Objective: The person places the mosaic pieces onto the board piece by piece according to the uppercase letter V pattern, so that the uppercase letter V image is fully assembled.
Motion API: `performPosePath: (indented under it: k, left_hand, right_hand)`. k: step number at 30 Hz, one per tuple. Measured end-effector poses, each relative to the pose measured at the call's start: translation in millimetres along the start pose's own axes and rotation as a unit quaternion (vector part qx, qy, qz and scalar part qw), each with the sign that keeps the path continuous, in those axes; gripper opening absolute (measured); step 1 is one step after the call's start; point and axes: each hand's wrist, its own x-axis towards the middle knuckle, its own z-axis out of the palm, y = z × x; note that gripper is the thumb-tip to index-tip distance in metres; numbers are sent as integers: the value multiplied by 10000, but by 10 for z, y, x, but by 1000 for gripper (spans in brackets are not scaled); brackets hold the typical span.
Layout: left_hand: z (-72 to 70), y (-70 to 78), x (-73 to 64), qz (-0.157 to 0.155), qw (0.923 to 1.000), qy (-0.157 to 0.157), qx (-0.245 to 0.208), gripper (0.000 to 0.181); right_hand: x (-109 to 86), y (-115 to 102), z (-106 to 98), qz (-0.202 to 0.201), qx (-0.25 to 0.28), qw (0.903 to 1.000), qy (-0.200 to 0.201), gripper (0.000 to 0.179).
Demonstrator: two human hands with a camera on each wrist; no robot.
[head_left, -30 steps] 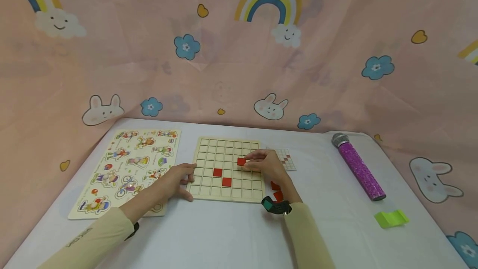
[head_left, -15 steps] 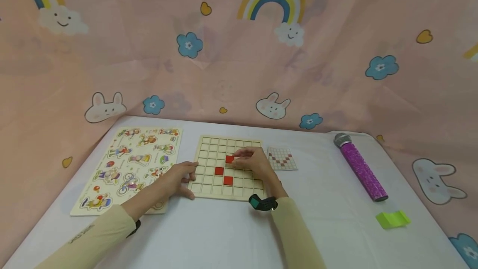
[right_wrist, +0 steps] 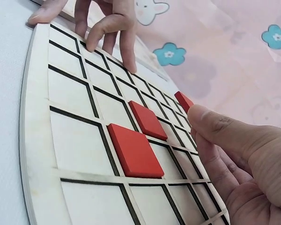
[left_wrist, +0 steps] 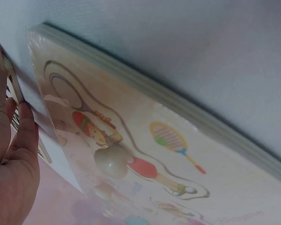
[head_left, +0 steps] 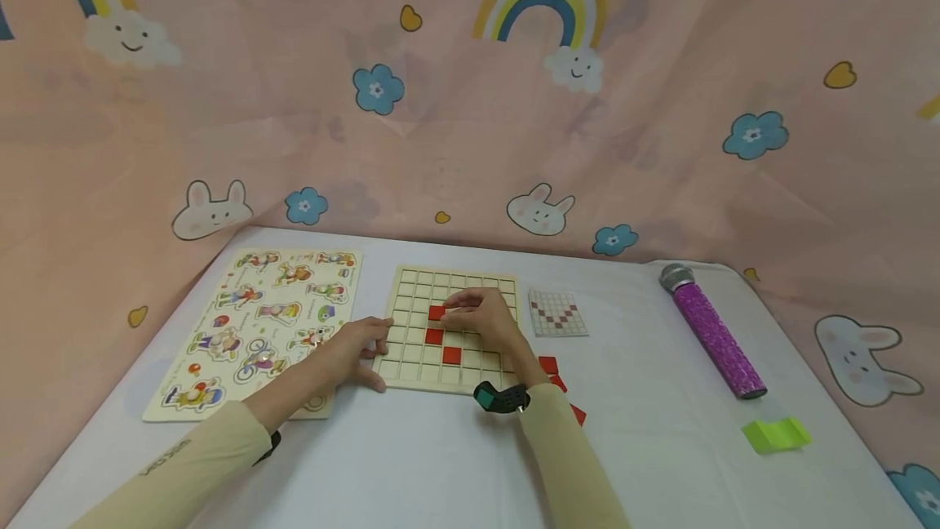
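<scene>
A pale wooden grid board (head_left: pixel 413 374) lies on the table with one red square tile (head_left: pixel 434 337) and another red square tile (head_left: pixel 451 356) set diagonally in its cells. Between thumb and fingers my right hand (head_left: pixel 486 322) pinches a third red tile (right_wrist: pixel 183 100), held tilted over the board just beyond the first one. My left hand (head_left: pixel 354 356) rests at the board's left edge, thumb near the front corner and fingertips on the border. Loose red tiles (head_left: pixel 548 365) lie right of the board, partly hidden by the right forearm.
Behind the right forearm lies a small pattern card (head_left: pixel 558 328) with red squares printed on a grid. A picture puzzle board (head_left: pixel 275 333) is at left, partly under the left forearm. A purple microphone (head_left: pixel 716 337) and a green block (head_left: pixel 776 436) lie at right.
Pinching the red tile, my right hand has moved left across the board, uncovering the pattern card. The left hand has stayed at the board's edge.
</scene>
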Motion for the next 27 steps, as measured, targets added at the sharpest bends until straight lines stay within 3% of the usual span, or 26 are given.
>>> performPosePath:
  k: [7, 14, 27]
  left_hand:
    - [16, -3, 2, 140, 9998, -31, 104, 44]
    - [16, 14, -10, -103, 9999, -36, 60, 42]
    - [1, 19, -6, -38, 9997, -21, -236, 42]
  right_hand:
    - [18, 2, 89, -62, -192, 9998, 42, 24]
    - [63, 18, 187, -130, -511, 9985, 129, 23]
    - [111, -25, 304, -509, -1234, 9909, 198, 20]
